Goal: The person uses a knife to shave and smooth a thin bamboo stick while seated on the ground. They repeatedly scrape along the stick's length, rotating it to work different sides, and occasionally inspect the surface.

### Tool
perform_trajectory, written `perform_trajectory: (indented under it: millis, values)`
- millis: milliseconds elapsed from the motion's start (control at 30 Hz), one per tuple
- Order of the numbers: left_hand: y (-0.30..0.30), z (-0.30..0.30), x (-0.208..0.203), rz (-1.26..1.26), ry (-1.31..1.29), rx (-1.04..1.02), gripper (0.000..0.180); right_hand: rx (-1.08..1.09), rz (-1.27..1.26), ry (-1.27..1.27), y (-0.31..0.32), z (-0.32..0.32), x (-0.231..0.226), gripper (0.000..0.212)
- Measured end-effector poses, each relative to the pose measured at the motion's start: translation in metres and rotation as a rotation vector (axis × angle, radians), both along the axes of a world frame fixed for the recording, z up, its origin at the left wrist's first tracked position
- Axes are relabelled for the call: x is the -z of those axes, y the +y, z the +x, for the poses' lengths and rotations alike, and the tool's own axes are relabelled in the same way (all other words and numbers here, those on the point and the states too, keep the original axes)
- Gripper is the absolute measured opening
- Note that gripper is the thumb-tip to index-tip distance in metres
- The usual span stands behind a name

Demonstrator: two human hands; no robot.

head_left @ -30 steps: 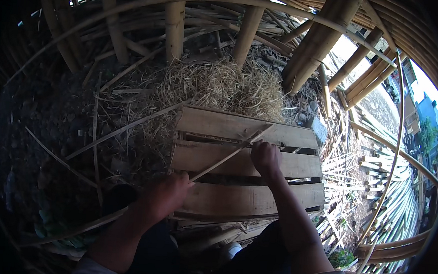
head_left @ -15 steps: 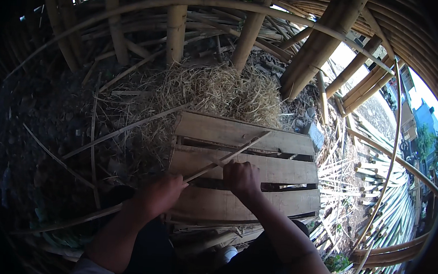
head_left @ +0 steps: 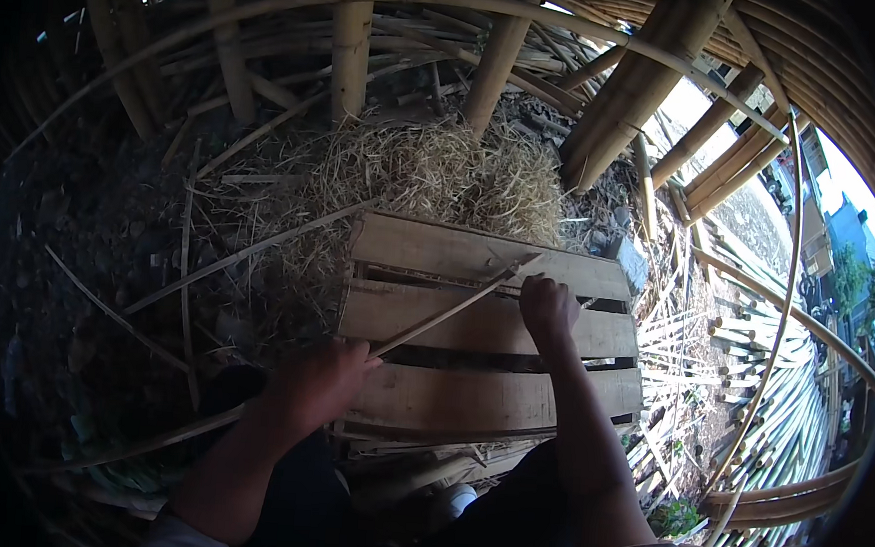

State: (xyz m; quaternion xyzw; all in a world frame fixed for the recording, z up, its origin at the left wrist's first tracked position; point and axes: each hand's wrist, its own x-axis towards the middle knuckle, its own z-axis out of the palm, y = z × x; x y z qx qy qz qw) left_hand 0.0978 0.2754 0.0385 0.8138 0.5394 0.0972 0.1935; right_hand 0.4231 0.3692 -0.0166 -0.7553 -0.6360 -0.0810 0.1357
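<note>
A long, thin bamboo strip [head_left: 445, 320] slants over a low slatted wooden bench [head_left: 450, 397], its far end above the farthest board. My left hand [head_left: 322, 387] is closed round the strip at the bench's left edge, and the strip's tail runs back past my left forearm. Over the right half of the bench, my right hand [head_left: 550, 308] makes a fist round what looks like a knife [head_left: 524, 264]. Its handle is hidden in my fingers, and the small pale blade lies against the strip near the far end.
Curly bamboo shavings [head_left: 434, 173] are heaped just beyond the bench. Thick bamboo posts [head_left: 350, 58] rise behind them. Loose strips [head_left: 248, 262] lie on the ground at left, and a large stack of bamboo poles [head_left: 781, 395] spreads at right. A long bent strip [head_left: 793, 245] arcs overhead.
My right hand has slid away from my left, up and to the right along the strip, taking the knife toward its far end. The left hand has stayed nearly in place.
</note>
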Motion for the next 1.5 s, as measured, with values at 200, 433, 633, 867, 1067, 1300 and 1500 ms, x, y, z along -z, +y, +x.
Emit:
perform_trajectory:
  millis: [200,433,633,867,1067,1300,1500]
  values:
    - [0.004,-0.008,0.011,-0.032,0.004,-0.021,0.036,-0.376,-0.180,0.066,-0.038,-0.071,-0.011,0.045]
    - [0.003,-0.007,0.003,-0.042,0.056,-0.003,0.035,0.082,-0.084,0.008,0.008,0.009,-0.001,0.046]
    - [0.002,-0.010,0.003,-0.089,0.057,0.007,0.036,-0.288,-0.190,0.134,-0.040,-0.071,-0.019,0.043]
    - [0.001,-0.005,-0.012,-0.135,0.076,-0.022,0.037,0.195,-0.077,0.061,0.007,0.034,0.000,0.045]
    - [0.005,-0.011,-0.013,-0.179,0.046,-0.054,0.037,-0.071,0.039,0.013,-0.011,-0.019,0.007,0.035]
    - [-0.001,-0.010,-0.013,-0.074,0.104,0.030,0.039,0.209,-0.224,-0.042,-0.004,0.029,-0.014,0.048]
    - [0.000,-0.009,-0.045,-0.156,-0.078,-0.164,0.035,0.099,-0.067,-0.139,-0.015,-0.013,-0.055,0.037]
